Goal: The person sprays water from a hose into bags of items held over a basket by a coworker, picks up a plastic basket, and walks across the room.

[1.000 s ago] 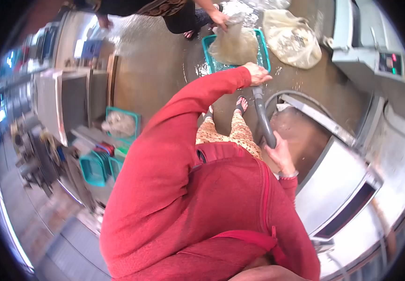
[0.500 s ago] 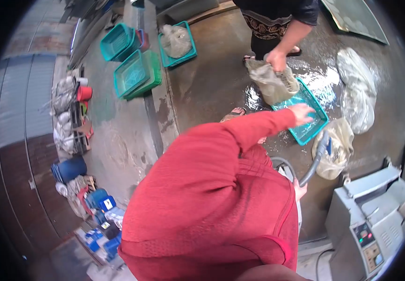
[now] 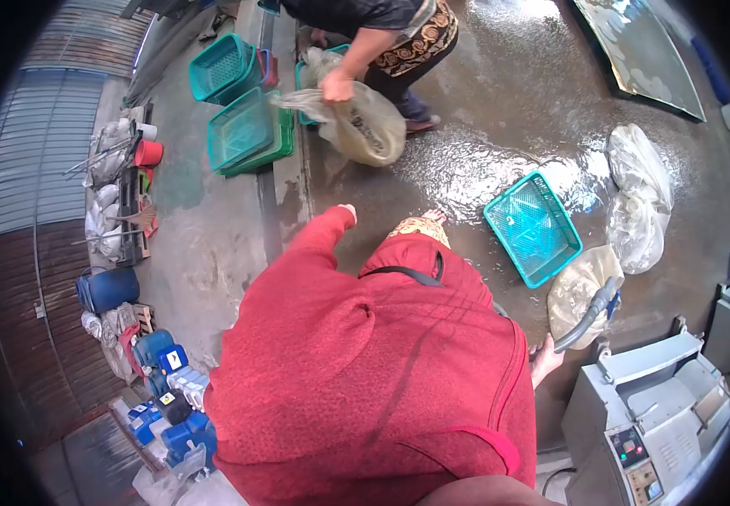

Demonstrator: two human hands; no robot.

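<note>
My right hand (image 3: 546,358) is wrapped round a grey hose (image 3: 582,325) with a blue part near its far end. The hose end lies over a cloudy plastic bag (image 3: 565,304) on the wet floor. My left hand (image 3: 349,212) sticks out of the red sleeve, away from the baskets; it is small and its fingers cannot be made out. A teal plastic basket (image 3: 533,232) sits on the floor ahead, with a little pale matter inside. Beyond my left hand, a co-worker's hand (image 3: 337,86) grips a translucent sack (image 3: 369,126).
Teal and green baskets (image 3: 242,131) are stacked at left, by a floor ledge (image 3: 289,177). Knotted plastic bags (image 3: 639,198) lie at right. A grey machine (image 3: 651,422) with a lit panel stands at lower right. Blue jerrycans (image 3: 150,422) line the left side.
My left hand has drawn back from the teal basket to the left. The co-worker has carried the sack left, off the basket. My right hand still holds the hose.
</note>
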